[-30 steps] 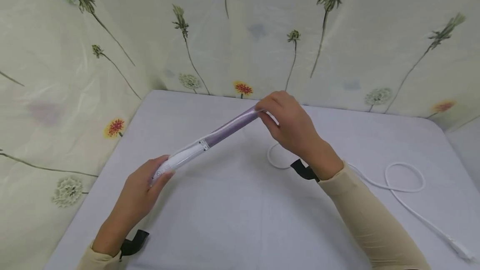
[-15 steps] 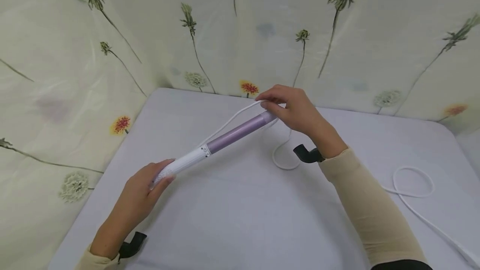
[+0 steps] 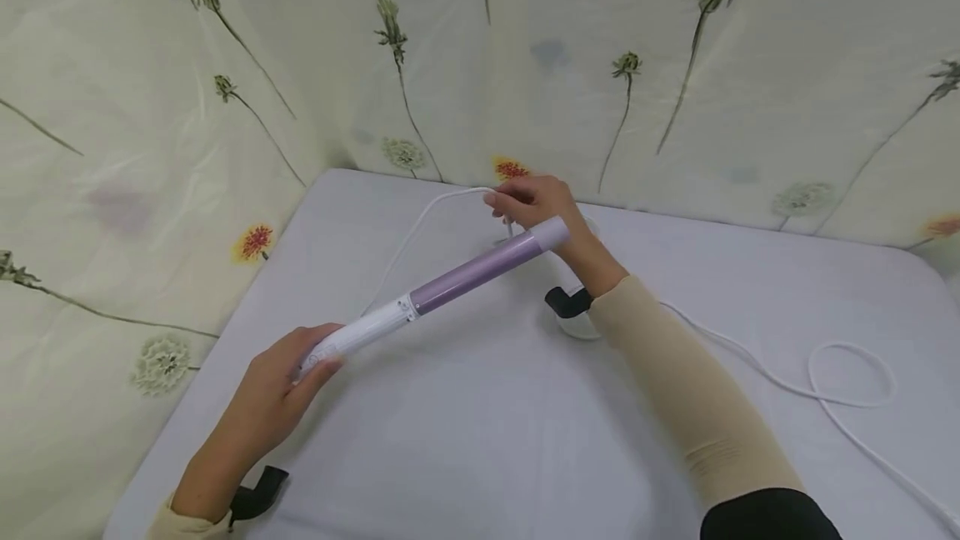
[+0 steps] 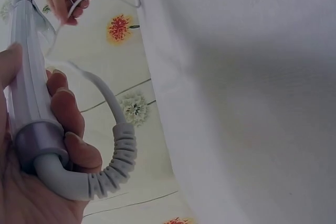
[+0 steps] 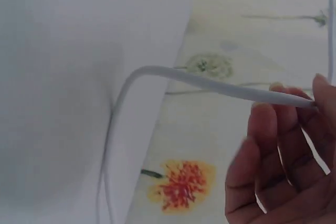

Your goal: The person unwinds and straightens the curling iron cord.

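In the head view my left hand (image 3: 273, 390) grips the white handle of a purple and white hair iron (image 3: 480, 273), which slants up to the right above the table. The left wrist view shows the fingers wrapped round the handle end, where a ribbed grey cord sleeve (image 4: 116, 163) bends back. My right hand (image 3: 543, 207) pinches the white cord (image 3: 405, 240) between thumb and fingers, beyond the iron's tip. From the handle, the cord arcs up to that hand. In the right wrist view, the cord (image 5: 220, 86) runs from the fingertips and bends down.
The rest of the cord lies across the white-covered table (image 3: 450, 457), with a loop (image 3: 855, 348) at the right. Behind and to the left hangs a flower-printed sheet (image 3: 315, 40). Black bent pieces (image 3: 258, 494) stick out at both wrists.
My right hand has left the iron's tip, moving left and away with the cord. The cord, first lying along the iron, now bows out from it. My left hand keeps its grip.
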### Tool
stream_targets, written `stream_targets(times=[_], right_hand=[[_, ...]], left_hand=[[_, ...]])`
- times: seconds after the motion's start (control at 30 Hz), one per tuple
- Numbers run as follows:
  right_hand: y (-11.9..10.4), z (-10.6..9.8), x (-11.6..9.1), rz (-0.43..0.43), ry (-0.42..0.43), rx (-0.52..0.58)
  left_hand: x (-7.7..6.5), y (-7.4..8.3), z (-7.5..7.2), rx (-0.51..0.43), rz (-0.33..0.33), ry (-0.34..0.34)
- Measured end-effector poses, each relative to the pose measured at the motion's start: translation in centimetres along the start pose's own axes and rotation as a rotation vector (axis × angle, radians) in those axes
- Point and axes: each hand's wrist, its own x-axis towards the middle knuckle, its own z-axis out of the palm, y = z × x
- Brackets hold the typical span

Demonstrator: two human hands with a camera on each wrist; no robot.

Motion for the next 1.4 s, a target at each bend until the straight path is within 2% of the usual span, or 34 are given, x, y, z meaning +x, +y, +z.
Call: stream_targets(times=[0.07, 0.17, 0.23, 0.4, 0.53, 0.67, 0.77, 0.87, 0.93, 1.1, 1.27, 1.4], right_hand=[[0.3, 1.8, 0.7, -0.014, 0.013, -0.109], [0.8, 4.6, 1.8, -0.053, 0.008, -0.197], [1.1, 6.3, 2.4, -0.043, -0.006, -0.176], [1.7, 9.9, 3.8, 0.063, -0.057, -0.126], [1.9, 11.6, 4.5, 0.085, -0.151, -0.195], [1.9, 12.5, 4.4, 0.001, -0.248, -0.311], [2.0, 12.5, 3.9, -0.081, -0.279, -0.335], [2.1, 12.3, 3.3, -0.138, -0.3, -0.29], [2.1, 11.9, 2.6, -0.158, -0.307, -0.257], [2.4, 10.3, 0.4, -0.154, -0.256, -0.25], [3.3, 7.6, -3.2, -0.171, -0.242, -0.313], [4.6, 5.0, -6.9, -0.18, -0.221, -0.236]], left_hand=[[0.0, -0.2, -0.1, -0.003, -0.006, 0.006], [-0.1, -0.5, 0.0, -0.003, -0.02, 0.013], [-0.2, -0.7, 0.0, -0.008, -0.024, 0.019], [-0.3, -1.3, 0.0, -0.004, -0.017, 0.035], [-0.3, -1.7, 0.3, 0.004, -0.021, 0.042], [-0.2, -1.9, 0.4, 0.002, -0.028, 0.041], [-0.2, -2.0, 0.3, -0.001, -0.034, 0.035], [-0.2, -2.1, 0.4, -0.005, -0.047, 0.026], [-0.3, -2.2, 0.5, -0.006, -0.053, 0.021], [-0.2, -2.3, 1.0, -0.005, -0.056, 0.014], [-0.1, -2.4, 1.7, 0.01, -0.062, -0.04], [-0.1, -2.3, 1.9, 0.039, -0.026, -0.082]])
